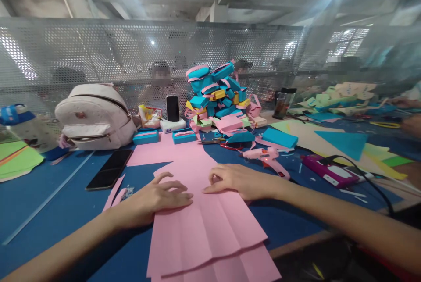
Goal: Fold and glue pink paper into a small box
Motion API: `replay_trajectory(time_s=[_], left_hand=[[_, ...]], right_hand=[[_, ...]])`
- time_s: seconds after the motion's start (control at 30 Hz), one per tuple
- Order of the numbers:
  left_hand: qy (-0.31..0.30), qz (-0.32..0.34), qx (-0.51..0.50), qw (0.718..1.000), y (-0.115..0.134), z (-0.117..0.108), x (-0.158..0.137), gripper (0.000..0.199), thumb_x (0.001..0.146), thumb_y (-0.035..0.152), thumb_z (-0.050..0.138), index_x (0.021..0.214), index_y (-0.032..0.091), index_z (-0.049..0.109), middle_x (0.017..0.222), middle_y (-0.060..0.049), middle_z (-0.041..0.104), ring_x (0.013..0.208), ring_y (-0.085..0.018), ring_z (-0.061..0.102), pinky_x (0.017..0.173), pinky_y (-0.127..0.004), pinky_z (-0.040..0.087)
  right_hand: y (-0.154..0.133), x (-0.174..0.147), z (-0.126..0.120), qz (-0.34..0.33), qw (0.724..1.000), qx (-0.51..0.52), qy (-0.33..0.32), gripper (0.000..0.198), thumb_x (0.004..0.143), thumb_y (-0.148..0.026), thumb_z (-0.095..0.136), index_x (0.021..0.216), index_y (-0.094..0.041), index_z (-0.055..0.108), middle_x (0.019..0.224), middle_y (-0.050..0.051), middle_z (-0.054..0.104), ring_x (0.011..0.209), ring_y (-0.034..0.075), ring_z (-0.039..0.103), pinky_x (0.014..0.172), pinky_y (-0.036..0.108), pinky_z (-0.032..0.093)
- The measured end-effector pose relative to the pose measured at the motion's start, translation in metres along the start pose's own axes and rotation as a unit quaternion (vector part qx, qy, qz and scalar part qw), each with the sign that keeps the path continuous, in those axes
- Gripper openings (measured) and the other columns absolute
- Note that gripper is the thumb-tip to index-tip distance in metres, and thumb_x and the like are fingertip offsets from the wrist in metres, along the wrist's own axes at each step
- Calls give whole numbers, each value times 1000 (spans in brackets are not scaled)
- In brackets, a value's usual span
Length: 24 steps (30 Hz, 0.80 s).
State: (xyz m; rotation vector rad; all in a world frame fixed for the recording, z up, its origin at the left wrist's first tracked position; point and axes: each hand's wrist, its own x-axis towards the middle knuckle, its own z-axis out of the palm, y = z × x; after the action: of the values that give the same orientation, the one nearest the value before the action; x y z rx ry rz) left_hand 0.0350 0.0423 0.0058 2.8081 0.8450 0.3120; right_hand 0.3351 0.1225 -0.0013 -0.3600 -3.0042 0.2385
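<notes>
Creased pink paper sheets lie overlapping at the table's front, their fold lines running lengthwise. On the left part of the top sheet rests my left hand, palm down, fingers spread and slightly bent. My right hand is at the right edge of the same paper, with the index finger curled towards the thumb and the thumb tip on the paper. The right hand's other fingers are mostly hidden. More pink paper lies flat beyond both hands. A pink hot glue gun lies beyond my right forearm.
Blue, pink and yellow paper pieces form a tall pile at the back. A backpack, a black phone and a bottle are at left. A magenta power strip with a cable lies at right. Another person's hand shows far right.
</notes>
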Motion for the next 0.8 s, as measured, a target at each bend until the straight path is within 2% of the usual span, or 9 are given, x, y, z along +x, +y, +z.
replay_trajectory(time_s=[0.07, 0.17, 0.33, 0.47, 0.53, 0.6, 0.7, 0.8], left_hand=[[-46, 19, 23, 999, 1, -2, -2, 63, 90, 13, 49, 148, 34, 36, 140, -7, 57, 130, -24, 52, 117, -46, 22], [-24, 8, 37, 999, -3, 2, -15, 69, 88, 3, 43, 149, 35, 33, 141, -4, 56, 134, -23, 50, 119, -48, 23], [28, -60, 59, 996, -8, 15, -47, 59, 95, 9, 41, 147, 36, 36, 136, -4, 60, 132, -23, 51, 119, -51, 23], [17, -102, 46, 994, -2, 15, -52, 56, 97, 12, 38, 147, 37, 37, 137, -3, 59, 134, -23, 49, 120, -53, 17], [14, -118, 33, 992, 1, 12, -48, 53, 96, 13, 39, 143, 37, 44, 134, -3, 62, 133, -23, 51, 120, -53, 17], [40, -141, 17, 989, 3, 9, -44, 48, 93, 14, 44, 134, 37, 55, 128, -2, 66, 125, -23, 57, 119, -51, 21], [95, -181, -34, 978, 3, 6, -37, 35, 88, 18, 53, 116, 32, 70, 116, -3, 73, 111, -23, 65, 111, -44, 36], [139, -276, -113, 944, 2, 4, -29, 24, 86, 29, 57, 99, 25, 77, 103, -5, 76, 100, -24, 68, 93, -35, 49]], right_hand=[[-4, 1, -2, -9, 998, -57, -14, 62, 80, -5, 61, 136, -32, 55, 115, 8, 60, 101, 21, 56, 82, 32, 44], [-5, -7, 2, -8, 994, -109, 0, 60, 81, 0, 55, 134, -29, 57, 115, 8, 61, 105, 22, 54, 82, 33, 43], [-3, -36, 15, 55, 989, -128, 54, 34, 91, -14, 54, 122, -23, 64, 116, 9, 64, 102, 25, 52, 83, 39, 45], [-13, -47, 19, 98, 985, -124, 69, 31, 92, -13, 50, 119, -19, 63, 118, 10, 64, 104, 26, 53, 84, 42, 47], [-19, -47, 17, 108, 985, -110, 71, 30, 91, -13, 50, 117, -18, 64, 117, 11, 65, 104, 27, 54, 85, 41, 48], [-22, -43, 12, 116, 986, -91, 79, 28, 92, -14, 50, 114, -18, 66, 115, 11, 66, 104, 26, 56, 86, 41, 48], [-24, -38, 0, 133, 985, -46, 100, 30, 95, -17, 45, 114, -19, 68, 117, 10, 66, 106, 25, 58, 90, 41, 48], [-29, -32, -17, 119, 985, 59, 110, 35, 98, -34, 48, 129, -23, 62, 130, 9, 63, 119, 26, 56, 101, 42, 43]])
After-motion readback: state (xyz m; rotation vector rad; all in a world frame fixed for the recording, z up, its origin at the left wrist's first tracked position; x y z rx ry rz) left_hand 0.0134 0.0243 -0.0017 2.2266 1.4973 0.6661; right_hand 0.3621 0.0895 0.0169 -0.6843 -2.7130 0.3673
